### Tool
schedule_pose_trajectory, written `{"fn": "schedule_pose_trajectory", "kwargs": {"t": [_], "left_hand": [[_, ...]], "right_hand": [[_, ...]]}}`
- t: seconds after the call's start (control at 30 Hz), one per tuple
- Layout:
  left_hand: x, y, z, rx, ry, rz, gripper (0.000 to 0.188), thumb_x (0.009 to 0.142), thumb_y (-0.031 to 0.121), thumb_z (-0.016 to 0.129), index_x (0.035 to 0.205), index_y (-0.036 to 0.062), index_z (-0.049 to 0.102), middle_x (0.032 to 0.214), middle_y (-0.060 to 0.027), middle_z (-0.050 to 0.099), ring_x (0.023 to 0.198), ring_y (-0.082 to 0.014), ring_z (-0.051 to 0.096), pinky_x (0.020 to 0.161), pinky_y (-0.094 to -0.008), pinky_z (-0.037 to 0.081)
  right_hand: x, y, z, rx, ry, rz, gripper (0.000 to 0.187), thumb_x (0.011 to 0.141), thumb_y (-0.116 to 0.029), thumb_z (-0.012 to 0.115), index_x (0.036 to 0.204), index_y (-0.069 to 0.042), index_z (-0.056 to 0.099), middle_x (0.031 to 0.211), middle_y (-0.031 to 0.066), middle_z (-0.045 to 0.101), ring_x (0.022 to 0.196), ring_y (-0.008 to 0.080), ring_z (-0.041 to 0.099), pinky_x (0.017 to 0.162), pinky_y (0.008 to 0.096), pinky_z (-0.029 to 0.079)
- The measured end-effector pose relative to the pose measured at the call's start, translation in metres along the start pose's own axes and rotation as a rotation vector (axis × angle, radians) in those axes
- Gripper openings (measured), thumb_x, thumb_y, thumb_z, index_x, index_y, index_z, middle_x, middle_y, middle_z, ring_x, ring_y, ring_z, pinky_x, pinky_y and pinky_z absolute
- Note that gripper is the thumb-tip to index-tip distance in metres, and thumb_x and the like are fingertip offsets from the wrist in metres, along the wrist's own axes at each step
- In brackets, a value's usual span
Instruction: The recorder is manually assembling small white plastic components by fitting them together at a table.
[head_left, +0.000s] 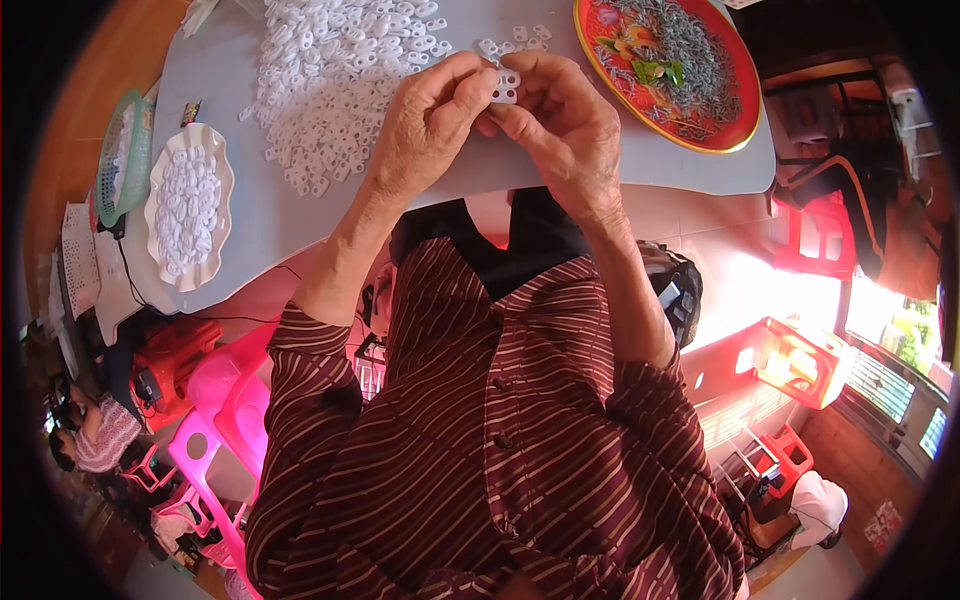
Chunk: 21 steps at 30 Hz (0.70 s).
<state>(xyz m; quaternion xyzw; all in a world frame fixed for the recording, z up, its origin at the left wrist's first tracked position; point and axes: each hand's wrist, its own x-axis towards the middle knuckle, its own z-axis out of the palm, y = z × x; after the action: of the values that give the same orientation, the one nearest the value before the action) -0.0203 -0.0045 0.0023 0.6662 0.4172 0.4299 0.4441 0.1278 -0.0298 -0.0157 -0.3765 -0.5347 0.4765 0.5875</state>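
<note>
Above the near part of the grey table, my left hand (432,112) and my right hand (566,122) meet, with fingers closed in pinches. Between their fingertips is a small white plastic piece with several round holes (505,88). My right thumb and fingers grip its edge, and my left thumb and forefinger press at its other side. Fingers hide part of it. Just left of my hands spreads a large heap of similar white pieces (325,90). A few loose white pieces (518,38) lie beyond my fingertips.
At the right, a red round tray (735,135) holds many small grey metal pieces, like screws. A wavy-rimmed white dish (226,190) of white pieces and a green basket (138,165) stand left on the grey table (270,215). Pink chairs (225,390) stand lower left.
</note>
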Motion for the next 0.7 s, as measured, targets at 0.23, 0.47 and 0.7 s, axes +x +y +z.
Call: {"fn": "schedule_pose_trajectory", "kwargs": {"t": [0.23,0.47,0.7], "left_hand": [[0.0,-0.01,-0.003,-0.078,-0.063,-0.011,0.023,0.091,0.023,0.054,0.089,-0.0001,0.059,0.061,-0.0009,0.053,0.058,-0.0078,0.053,0.055,-0.0227,0.042],[-0.001,-0.01,-0.005,0.021,-0.045,-0.003,0.026,0.092,0.025,0.052,0.087,0.0002,0.058,0.059,-0.001,0.05,0.058,-0.0075,0.046,0.054,-0.0238,0.04],[-0.002,-0.006,-0.003,0.039,-0.066,0.047,0.025,0.093,0.024,0.05,0.088,0.0005,0.056,0.061,-0.0024,0.051,0.058,-0.0091,0.05,0.054,-0.0245,0.041]], "right_hand": [[0.0,0.001,0.0,0.003,-0.029,-0.004,0.031,0.077,0.004,0.067,0.107,0.003,0.056,0.078,0.0028,0.057,0.071,0.0086,0.062,0.065,0.0203,0.05],[-0.002,0.005,0.001,-0.02,-0.032,-0.003,0.031,0.077,0.005,0.067,0.106,0.003,0.056,0.076,0.0021,0.057,0.071,0.0088,0.063,0.064,0.02,0.05],[-0.003,0.003,0.001,-0.016,-0.04,-0.012,0.029,0.077,0.004,0.067,0.104,0.003,0.056,0.076,0.0027,0.058,0.07,0.008,0.062,0.064,0.0199,0.05]]}}
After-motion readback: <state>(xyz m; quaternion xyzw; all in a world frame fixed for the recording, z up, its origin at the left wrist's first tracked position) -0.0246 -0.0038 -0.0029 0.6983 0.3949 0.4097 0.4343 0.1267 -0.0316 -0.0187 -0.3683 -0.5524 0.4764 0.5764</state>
